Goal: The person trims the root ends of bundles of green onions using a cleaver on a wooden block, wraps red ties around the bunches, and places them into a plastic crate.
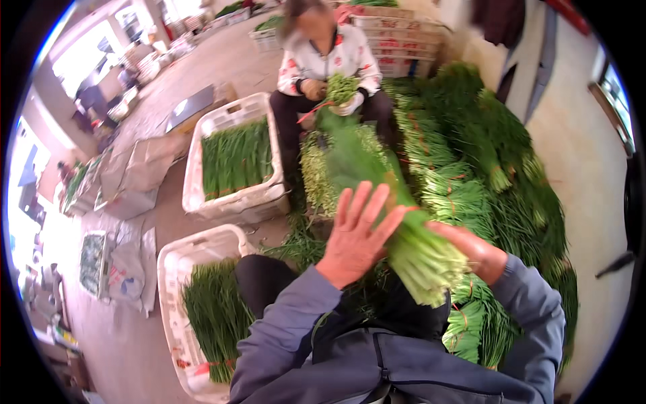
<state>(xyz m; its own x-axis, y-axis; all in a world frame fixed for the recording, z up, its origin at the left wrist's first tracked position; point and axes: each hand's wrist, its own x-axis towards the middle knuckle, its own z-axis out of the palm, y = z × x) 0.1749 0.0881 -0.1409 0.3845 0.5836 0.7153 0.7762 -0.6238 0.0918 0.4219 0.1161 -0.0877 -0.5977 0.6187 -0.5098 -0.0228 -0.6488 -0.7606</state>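
Observation:
A thick bundle of long green stalks, which look like garlic chives or garlic scapes [424, 257], lies slanted between my two hands, pale cut ends towards me and the green part blurred. My left hand [356, 235] is spread against its left side, fingers extended. On the right side my right hand [467, 247] supports the bundle, its fingers partly hidden behind the stalks. A red-orange tie [411, 208] shows round the bundle near my left fingertips. Below the far end, pale trimmings [318, 177] lie in a heap.
Opposite me sits a person holding another bundle [342, 90] with a red tie. To my left are two white plastic crates [189, 194] [169, 298] of green bundles. Tied bundles [454, 197] and a dark green pile [520, 212] lie on the right. Stacked crates [398, 38] stand behind.

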